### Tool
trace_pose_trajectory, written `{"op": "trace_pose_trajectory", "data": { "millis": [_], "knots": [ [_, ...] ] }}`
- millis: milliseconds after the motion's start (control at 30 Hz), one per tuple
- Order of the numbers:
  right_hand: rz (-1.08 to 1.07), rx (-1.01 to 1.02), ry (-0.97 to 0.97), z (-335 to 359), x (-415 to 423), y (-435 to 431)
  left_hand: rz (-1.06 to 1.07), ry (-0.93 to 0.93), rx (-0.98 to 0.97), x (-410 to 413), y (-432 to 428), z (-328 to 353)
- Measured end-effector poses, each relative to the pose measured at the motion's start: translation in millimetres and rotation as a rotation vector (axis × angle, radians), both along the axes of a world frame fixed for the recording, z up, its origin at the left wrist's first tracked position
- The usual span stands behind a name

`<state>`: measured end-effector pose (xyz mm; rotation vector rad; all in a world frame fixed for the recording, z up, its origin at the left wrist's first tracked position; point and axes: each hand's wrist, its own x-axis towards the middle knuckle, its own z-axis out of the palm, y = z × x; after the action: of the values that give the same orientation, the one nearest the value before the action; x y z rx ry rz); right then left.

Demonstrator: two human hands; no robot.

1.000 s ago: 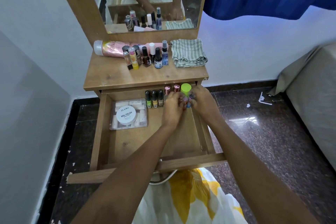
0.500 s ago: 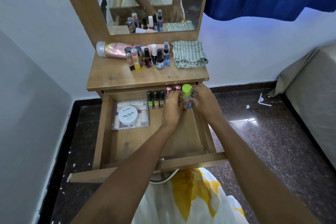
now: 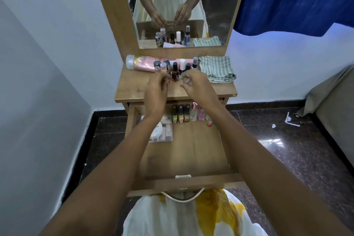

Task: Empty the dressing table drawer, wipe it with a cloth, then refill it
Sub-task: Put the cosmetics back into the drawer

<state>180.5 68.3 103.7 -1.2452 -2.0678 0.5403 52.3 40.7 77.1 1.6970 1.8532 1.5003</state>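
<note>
The wooden drawer (image 3: 183, 151) is pulled out, with a row of small nail polish bottles (image 3: 183, 115) along its back and a clear box with a round white tub (image 3: 162, 130) at its left. On the tabletop (image 3: 134, 90) stand several small bottles (image 3: 178, 67) in front of a pink bottle (image 3: 141, 63) lying on its side. A folded striped cloth (image 3: 217, 69) lies at the right. My left hand (image 3: 156, 92) and my right hand (image 3: 193, 85) hover over the tabletop on either side of a dark red bottle (image 3: 174, 74), fingers loosely bent, nothing visibly held.
A mirror (image 3: 182, 5) rises behind the tabletop and reflects both hands and the bottles. White walls close in on the left, and a blue curtain (image 3: 298, 0) hangs at the upper right. A covered bed or sofa (image 3: 337, 101) stands to the right on the dark floor.
Both hands left the bottles at the drawer's back right corner and rose to the tabletop's bottle group. The green-capped bottle stays behind in the drawer, now mostly hidden by my right arm.
</note>
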Motion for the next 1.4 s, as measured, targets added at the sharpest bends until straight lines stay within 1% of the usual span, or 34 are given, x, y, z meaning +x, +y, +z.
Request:
{"op": "trace_pose_trajectory", "data": {
  "millis": [133,200,267,400,533,700,1033,1233,1400],
  "knots": [
    [0.015,0.027,-0.039,18.2,-26.8,17.2,0.064,0.02,-0.009,-26.7,15.1,6.4],
    [0.02,0.026,-0.103,24.6,-36.8,25.5,0.077,0.043,-0.022,-32.8,20.9,7.8],
    [0.029,0.028,-0.168,25.1,-44.3,33.9,0.064,0.046,-0.026,-35.5,25.5,8.4],
    [0.034,0.084,-0.226,19.0,-51.5,43.3,0.043,0.07,-0.068,-37.4,32.1,5.2],
    [0.052,0.122,-0.283,17.8,-53.5,44.9,0.048,0.084,-0.054,-38.3,35.1,3.5],
    [0.059,0.145,-0.254,17.7,-58.1,46.0,0.05,0.047,-0.065,-39.2,38.3,4.7],
    [0.052,0.042,-0.113,19.1,-49.1,37.2,0.033,0.09,-0.045,-36.6,29.4,4.9],
    [0.042,0.044,-0.079,25.9,-31.6,24.9,-0.023,0.085,-0.007,-23.6,14.7,11.9],
    [0.031,0.044,-0.078,29.4,-9.7,10.4,-0.066,0.066,-0.01,-5.3,-0.6,15.3]
  ]
}}
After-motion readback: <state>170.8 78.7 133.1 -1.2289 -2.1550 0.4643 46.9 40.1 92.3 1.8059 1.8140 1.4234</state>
